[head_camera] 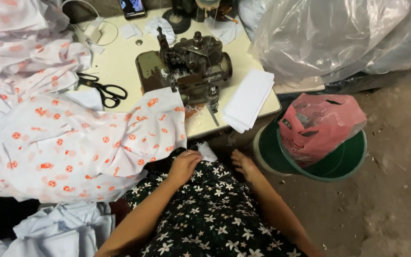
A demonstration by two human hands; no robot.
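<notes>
My left hand rests on my lap with the fingers curled, right below the hanging edge of a white cloth printed with orange dots. A small white scrap lies just beside its fingertips. My right hand lies on the dark flowered fabric over my knee, fingers loosely together, nothing in it. The printed cloth spills from the table and runs up to the worn sewing machine.
Black scissors lie on the cream table left of the machine. A stack of white pieces sits at the table's right edge. A green bucket with a pink plastic bag stands on the floor. Clear plastic sheeting lies behind.
</notes>
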